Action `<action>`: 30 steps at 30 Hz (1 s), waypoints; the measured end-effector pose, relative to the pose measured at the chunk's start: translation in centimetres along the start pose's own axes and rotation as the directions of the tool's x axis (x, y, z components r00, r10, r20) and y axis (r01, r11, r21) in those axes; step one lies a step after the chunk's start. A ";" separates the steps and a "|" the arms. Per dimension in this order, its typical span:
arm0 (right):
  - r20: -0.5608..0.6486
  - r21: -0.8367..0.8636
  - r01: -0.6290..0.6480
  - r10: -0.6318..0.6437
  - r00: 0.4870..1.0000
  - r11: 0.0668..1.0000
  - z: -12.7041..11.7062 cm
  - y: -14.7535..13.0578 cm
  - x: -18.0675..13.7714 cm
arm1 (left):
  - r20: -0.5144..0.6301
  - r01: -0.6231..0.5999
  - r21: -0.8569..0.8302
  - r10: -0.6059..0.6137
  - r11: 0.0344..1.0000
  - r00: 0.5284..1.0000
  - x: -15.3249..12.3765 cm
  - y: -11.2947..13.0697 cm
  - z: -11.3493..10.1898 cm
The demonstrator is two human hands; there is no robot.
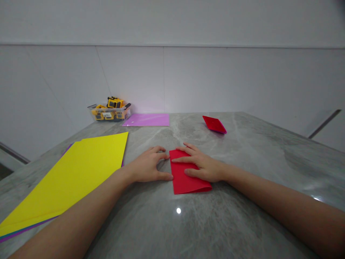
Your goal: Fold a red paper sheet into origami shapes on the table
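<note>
A folded sheet of red paper (185, 181) lies on the grey marbled table in front of me, its fold looping up loosely at the right near edge. My right hand (201, 163) rests flat on top of the paper with its fingers spread. On the left, my left hand (151, 163) lies on the table, fingers apart, with its thumb and a fingertip at the paper's left edge. Neither hand grips the sheet.
Large yellow paper (83, 169) lies at the left over purple and teal sheets. A clear bin (110, 113) of yellow toy vehicles and a pink-purple sheet (147, 119) are near the wall. Another folded red paper piece (215, 124) sits at back right.
</note>
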State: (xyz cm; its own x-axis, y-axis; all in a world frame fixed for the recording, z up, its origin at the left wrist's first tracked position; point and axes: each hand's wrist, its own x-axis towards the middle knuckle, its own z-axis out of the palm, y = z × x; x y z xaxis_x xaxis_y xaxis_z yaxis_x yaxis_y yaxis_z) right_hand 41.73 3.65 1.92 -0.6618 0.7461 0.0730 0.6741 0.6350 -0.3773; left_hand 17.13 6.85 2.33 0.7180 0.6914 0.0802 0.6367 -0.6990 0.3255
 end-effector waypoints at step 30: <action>0.025 -0.027 -0.009 0.009 1.000 1.000 0.1 0.0 0.0 | 0.006 0.009 0.032 -0.009 0.999 1.000 0.0 0.0 0.1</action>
State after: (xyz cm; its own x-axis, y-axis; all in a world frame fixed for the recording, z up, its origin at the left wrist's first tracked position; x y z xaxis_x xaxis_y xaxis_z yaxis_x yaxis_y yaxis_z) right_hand 41.68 3.63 1.89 -0.6635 0.7467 0.0460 0.6884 0.6335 -0.3532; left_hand 17.20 6.84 2.27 0.7141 0.6964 0.0718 0.6514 -0.6985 0.2962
